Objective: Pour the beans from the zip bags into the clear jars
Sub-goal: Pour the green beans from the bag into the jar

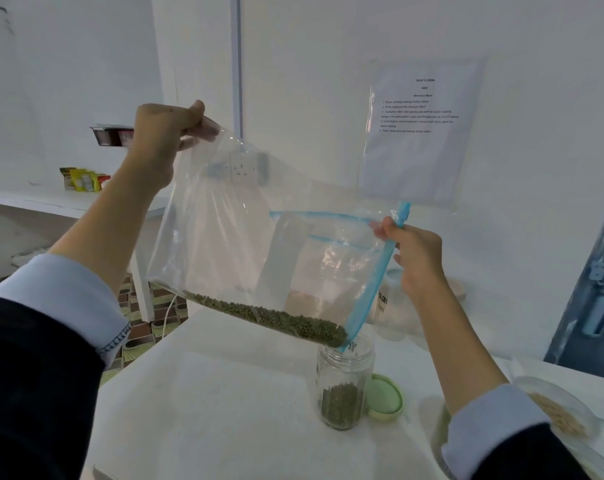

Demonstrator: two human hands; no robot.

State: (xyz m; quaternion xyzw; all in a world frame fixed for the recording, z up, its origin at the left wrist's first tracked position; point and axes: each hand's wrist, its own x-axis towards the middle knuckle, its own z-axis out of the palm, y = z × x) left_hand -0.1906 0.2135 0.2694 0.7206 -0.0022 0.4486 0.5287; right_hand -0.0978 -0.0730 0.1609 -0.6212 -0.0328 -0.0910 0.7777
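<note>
A large clear zip bag (245, 237) with a blue zipper strip hangs tilted over the white table (207, 393). My left hand (165, 133) pinches its raised bottom corner. My right hand (416, 258) pinches the blue zipper edge at the right. Green beans (276, 318) lie along the bag's lower edge and slide toward its low corner, which sits just above the mouth of a clear jar (344, 382). The jar stands upright, about a third full of green beans.
A light green lid (385, 396) lies flat just right of the jar. More clear containers (394, 306) stand behind the bag near the wall. A bag with pale grains (560, 414) lies at the right edge. A printed sheet (422, 129) is on the wall.
</note>
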